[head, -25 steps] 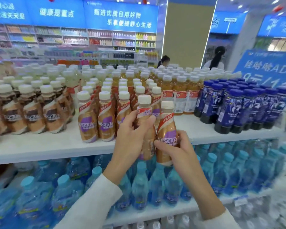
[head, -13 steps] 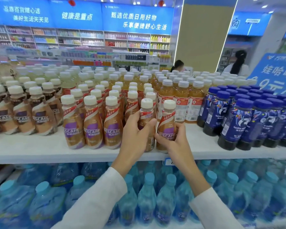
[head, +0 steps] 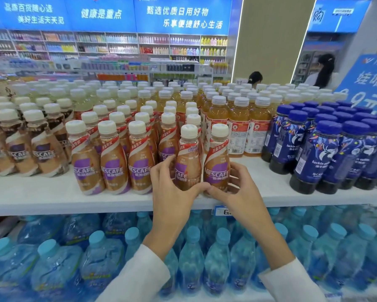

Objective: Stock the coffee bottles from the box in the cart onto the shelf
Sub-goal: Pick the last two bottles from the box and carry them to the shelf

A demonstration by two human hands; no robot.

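Observation:
Two brown Nescafe coffee bottles with white caps stand upright side by side at the front of the white shelf (head: 52, 197). My left hand (head: 172, 190) curls round the left bottle (head: 188, 162), and my right hand (head: 237, 188) grips the right bottle (head: 217, 164) low on its body. Both bottles rest on the shelf, to the right of a front row of three matching coffee bottles (head: 113, 162). The cart and its box are out of view.
Dark blue coffee bottles (head: 309, 162) crowd the shelf on the right, orange drink bottles (head: 237, 125) stand behind. Brown-label Nescafe bottles (head: 19, 144) fill the left. Blue water bottles (head: 191, 258) pack the lower shelf. Two people stand beyond the shelf.
Both hands have carried the two bottles up and forward from in front of the shelf edge and set them down on the shelf beside the front row.

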